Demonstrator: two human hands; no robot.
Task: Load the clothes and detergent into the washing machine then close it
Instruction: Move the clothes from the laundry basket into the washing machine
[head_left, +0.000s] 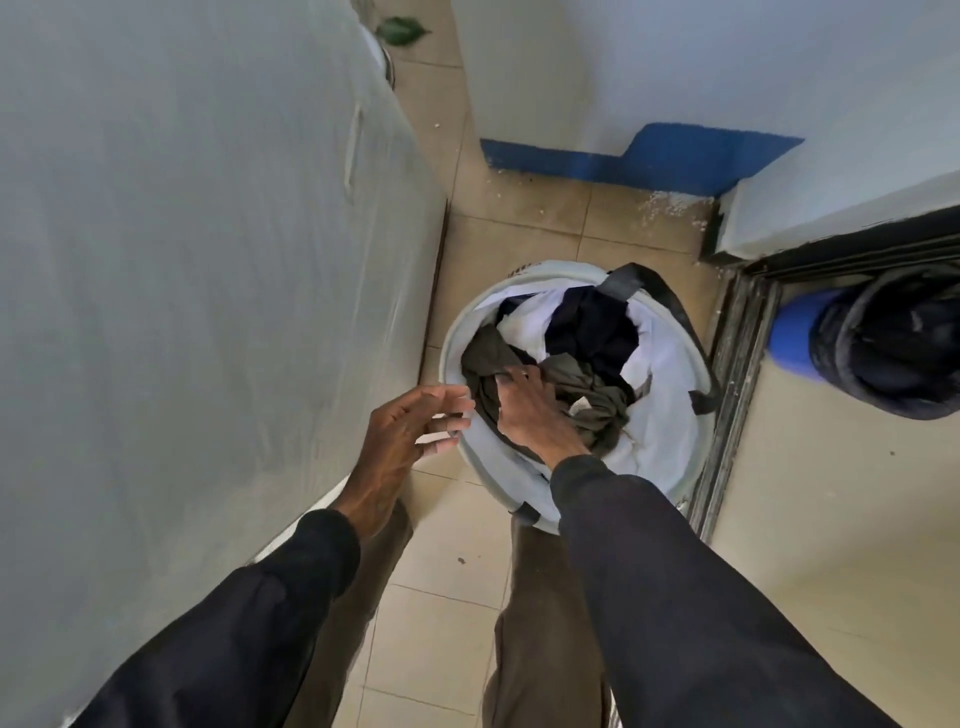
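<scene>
A round white laundry basket (675, 467) stands on the tiled floor below me, filled with white, dark navy and olive-grey clothes. My right hand (530, 410) reaches into the basket and its fingers curl into the olive-grey garment (587, 395). My left hand (410, 431) hovers at the basket's left rim with fingers spread and loose, holding nothing. A large appliance under a pale grey cover (208, 260) fills the left side; its door and drum are hidden. No detergent is in view.
A blue bin lined with a black bag (893, 343) stands at the right beyond a dark door sill (737, 374). A white wall with a blue base strip (649, 161) lies ahead. My legs stand on beige tiles (441, 623).
</scene>
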